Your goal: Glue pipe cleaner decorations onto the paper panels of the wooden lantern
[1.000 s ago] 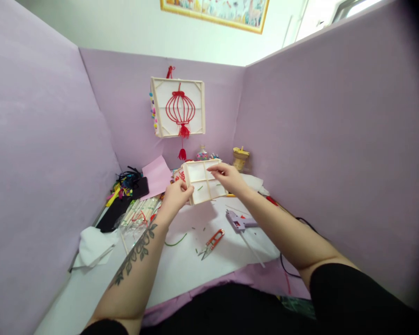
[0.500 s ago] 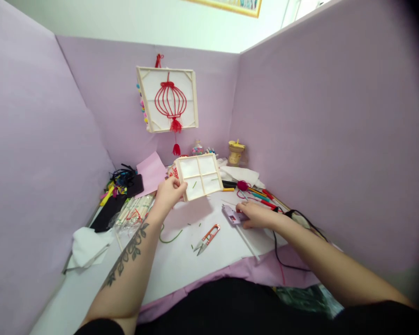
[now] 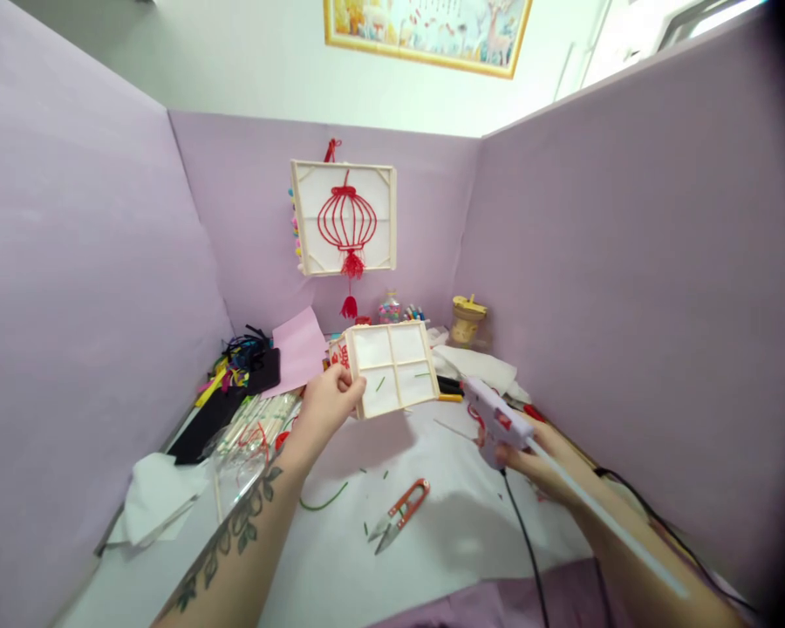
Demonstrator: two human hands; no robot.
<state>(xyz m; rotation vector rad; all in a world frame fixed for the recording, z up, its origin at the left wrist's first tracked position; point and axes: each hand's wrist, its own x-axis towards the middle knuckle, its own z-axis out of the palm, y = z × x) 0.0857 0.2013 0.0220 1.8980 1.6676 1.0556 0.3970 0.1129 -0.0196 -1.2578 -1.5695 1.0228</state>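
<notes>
My left hand (image 3: 332,399) pinches the left edge of a small box-shaped lantern (image 3: 409,351) with a pale wooden frame and white panels. Two short green pieces stick on its front panel, and red markings show on its left side. In my right hand (image 3: 536,453) is a lilac hot glue gun (image 3: 494,419), raised above the table with its nozzle toward the lantern. A long white glue stick (image 3: 608,515) trails out of its back. On the table below lie orange-handled thread snips (image 3: 400,515), a curved green cord (image 3: 325,499) and several tiny green clippings.
A finished-looking lantern (image 3: 348,220) with a red lantern motif hangs on the back panel. Bundled sticks (image 3: 260,427), pink paper (image 3: 299,351) and white cloth (image 3: 163,497) lie left. A yellow cup (image 3: 467,320) stands back right; the gun's black cable (image 3: 527,532) runs down toward me.
My right hand has lifted the glue gun off the table and turned its nozzle toward the lantern. My left hand still holds the lantern. The camera view has tilted up.
</notes>
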